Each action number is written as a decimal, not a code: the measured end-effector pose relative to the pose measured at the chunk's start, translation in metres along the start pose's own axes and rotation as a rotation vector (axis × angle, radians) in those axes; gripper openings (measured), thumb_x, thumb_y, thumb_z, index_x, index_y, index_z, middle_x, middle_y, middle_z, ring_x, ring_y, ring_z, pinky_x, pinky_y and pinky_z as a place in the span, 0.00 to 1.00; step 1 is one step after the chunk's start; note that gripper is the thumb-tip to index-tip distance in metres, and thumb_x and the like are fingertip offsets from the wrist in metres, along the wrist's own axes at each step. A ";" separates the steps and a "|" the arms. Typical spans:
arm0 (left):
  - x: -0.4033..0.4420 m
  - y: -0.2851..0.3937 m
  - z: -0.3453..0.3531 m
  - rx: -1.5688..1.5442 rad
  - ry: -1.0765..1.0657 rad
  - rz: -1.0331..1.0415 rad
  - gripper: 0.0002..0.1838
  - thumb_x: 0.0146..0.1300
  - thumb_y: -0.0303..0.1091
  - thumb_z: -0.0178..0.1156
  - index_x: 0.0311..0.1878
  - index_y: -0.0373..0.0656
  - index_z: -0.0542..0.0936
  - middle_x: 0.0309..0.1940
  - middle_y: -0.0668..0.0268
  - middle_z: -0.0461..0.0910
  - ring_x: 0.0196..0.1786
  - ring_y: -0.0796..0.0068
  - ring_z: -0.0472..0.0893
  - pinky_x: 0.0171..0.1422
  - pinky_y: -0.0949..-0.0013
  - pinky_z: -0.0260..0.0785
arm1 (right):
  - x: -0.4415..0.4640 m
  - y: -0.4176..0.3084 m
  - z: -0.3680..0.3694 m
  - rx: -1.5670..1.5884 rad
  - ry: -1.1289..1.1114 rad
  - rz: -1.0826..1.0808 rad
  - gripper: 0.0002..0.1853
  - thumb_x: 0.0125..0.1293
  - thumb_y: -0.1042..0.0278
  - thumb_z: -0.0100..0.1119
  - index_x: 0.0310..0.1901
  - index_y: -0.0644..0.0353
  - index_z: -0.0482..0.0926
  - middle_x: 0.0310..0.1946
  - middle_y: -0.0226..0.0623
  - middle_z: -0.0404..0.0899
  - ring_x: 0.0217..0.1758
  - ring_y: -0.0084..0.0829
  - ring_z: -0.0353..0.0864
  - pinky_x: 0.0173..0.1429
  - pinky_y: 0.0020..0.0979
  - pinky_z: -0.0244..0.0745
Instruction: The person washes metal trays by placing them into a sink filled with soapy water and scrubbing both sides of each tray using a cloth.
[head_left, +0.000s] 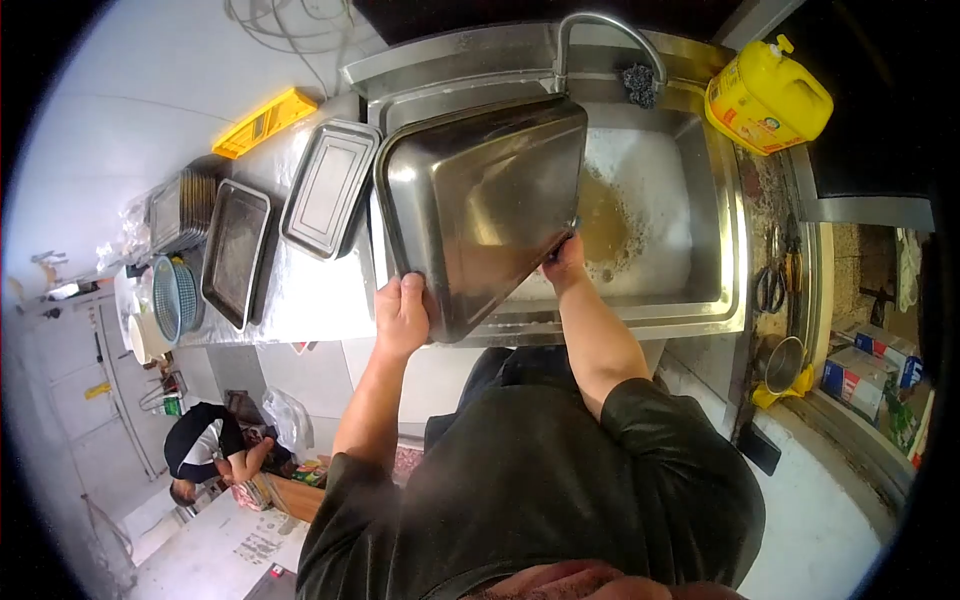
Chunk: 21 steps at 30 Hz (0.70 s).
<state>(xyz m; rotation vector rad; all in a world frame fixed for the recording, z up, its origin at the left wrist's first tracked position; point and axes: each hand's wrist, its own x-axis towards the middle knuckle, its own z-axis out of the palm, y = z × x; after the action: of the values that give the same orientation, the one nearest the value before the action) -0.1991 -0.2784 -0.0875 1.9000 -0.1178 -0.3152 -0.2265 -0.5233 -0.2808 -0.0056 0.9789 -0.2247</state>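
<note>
A large metal baking tray (490, 200) is tilted over the left part of the sink (735, 230), its underside towards me. My left hand (402, 315) is closed round its near left corner, thumb on the outer face. At the tray's right edge, my right hand (565, 262) is closed too. Its fingertips are hidden behind the edge, so I cannot tell whether they hold anything else. Brownish, foamy water (610, 220) lies in the sink beside the tray. Above the sink's back edge curves the metal faucet (610, 20), with a dark scouring pad (640, 85) near its spout.
Left on the counter are two smaller trays (332, 190) (237, 255), a stack of pans (182, 210), a blue basket (175, 298) and a yellow slicer (265, 122). A yellow jug (768, 97) stands at the right, scissors (771, 285) below it. Another person (215, 445) bends at lower left.
</note>
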 end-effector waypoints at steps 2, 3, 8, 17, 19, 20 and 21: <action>-0.003 0.012 0.002 -0.022 0.062 -0.056 0.23 0.73 0.37 0.44 0.20 0.39 0.72 0.13 0.70 0.72 0.18 0.81 0.69 0.21 0.73 0.58 | 0.031 -0.003 -0.024 -0.385 0.118 -0.027 0.16 0.71 0.50 0.48 0.43 0.54 0.77 0.33 0.30 0.80 0.35 0.30 0.81 0.32 0.39 0.79; -0.003 0.019 -0.001 -0.059 0.064 -0.080 0.23 0.72 0.36 0.44 0.19 0.39 0.72 0.13 0.70 0.71 0.17 0.81 0.69 0.21 0.73 0.58 | 0.045 -0.007 -0.035 -0.575 0.178 -0.036 0.16 0.71 0.50 0.50 0.44 0.55 0.77 0.33 0.30 0.80 0.35 0.30 0.81 0.31 0.41 0.78; 0.001 0.042 -0.001 0.104 0.116 0.007 0.22 0.74 0.41 0.46 0.23 0.42 0.72 0.14 0.73 0.70 0.18 0.84 0.67 0.21 0.75 0.57 | 0.064 -0.047 -0.029 -0.688 0.068 -0.239 0.19 0.67 0.47 0.58 0.47 0.54 0.76 0.35 0.33 0.77 0.36 0.35 0.80 0.30 0.42 0.77; -0.004 0.020 0.015 0.103 0.089 -0.161 0.21 0.73 0.39 0.47 0.24 0.39 0.74 0.15 0.72 0.72 0.20 0.82 0.70 0.23 0.73 0.60 | 0.050 -0.048 0.060 -0.145 -0.277 0.018 0.22 0.68 0.35 0.47 0.46 0.44 0.78 0.38 0.35 0.76 0.44 0.39 0.76 0.50 0.51 0.74; -0.006 0.025 0.020 0.085 0.069 -0.117 0.19 0.72 0.36 0.49 0.25 0.38 0.77 0.16 0.72 0.73 0.21 0.83 0.70 0.24 0.74 0.62 | 0.026 -0.043 0.076 -0.102 -0.454 0.040 0.19 0.71 0.43 0.45 0.43 0.47 0.79 0.39 0.36 0.78 0.45 0.40 0.77 0.55 0.51 0.73; -0.006 0.036 0.019 0.082 0.019 -0.141 0.16 0.71 0.34 0.51 0.27 0.37 0.77 0.17 0.70 0.73 0.22 0.83 0.71 0.25 0.72 0.63 | 0.025 -0.039 0.077 -0.076 -0.471 0.026 0.18 0.71 0.47 0.45 0.43 0.49 0.79 0.39 0.36 0.79 0.45 0.41 0.78 0.55 0.49 0.73; -0.005 0.030 0.017 0.109 -0.043 -0.080 0.16 0.70 0.35 0.52 0.28 0.36 0.78 0.17 0.66 0.74 0.22 0.77 0.73 0.26 0.69 0.65 | 0.028 -0.035 0.074 -0.052 -0.489 0.011 0.17 0.72 0.50 0.45 0.44 0.52 0.79 0.40 0.37 0.80 0.46 0.41 0.79 0.55 0.48 0.74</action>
<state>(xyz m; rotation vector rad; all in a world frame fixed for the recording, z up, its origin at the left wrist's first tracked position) -0.2062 -0.3025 -0.0642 2.0095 -0.0900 -0.4115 -0.1573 -0.5702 -0.2582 -0.0981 0.4972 -0.1757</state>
